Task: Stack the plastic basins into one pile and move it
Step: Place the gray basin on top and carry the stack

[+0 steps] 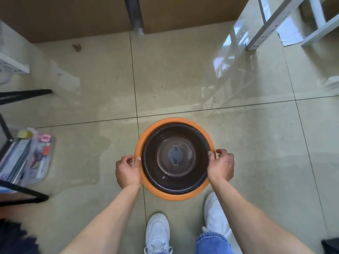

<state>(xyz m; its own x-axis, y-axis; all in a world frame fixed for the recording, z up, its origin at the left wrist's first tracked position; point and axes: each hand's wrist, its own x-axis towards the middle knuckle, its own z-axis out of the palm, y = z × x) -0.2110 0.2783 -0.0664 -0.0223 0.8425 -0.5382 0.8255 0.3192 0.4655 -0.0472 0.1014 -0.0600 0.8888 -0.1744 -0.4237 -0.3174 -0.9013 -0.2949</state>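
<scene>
A dark brown basin (176,129) is nested inside a wider orange basin (180,196), forming one pile above the tiled floor just ahead of my feet. My left hand (127,171) grips the pile's left rim, thumb over the orange edge. On the opposite side my right hand (221,166) holds the right rim, thumb pressing on the dark basin's edge. A grey round mark shows through the bottom of the inner basin. Whether the pile rests on the floor or hangs in my hands cannot be told.
Brown cardboard boxes (73,15) and a metal post (134,15) stand at the back. A white shelf frame (271,24) is at the right rear. At left, black frame legs (23,95) and a clear pouch of stationery (31,158). My white shoes (157,233) are below the pile.
</scene>
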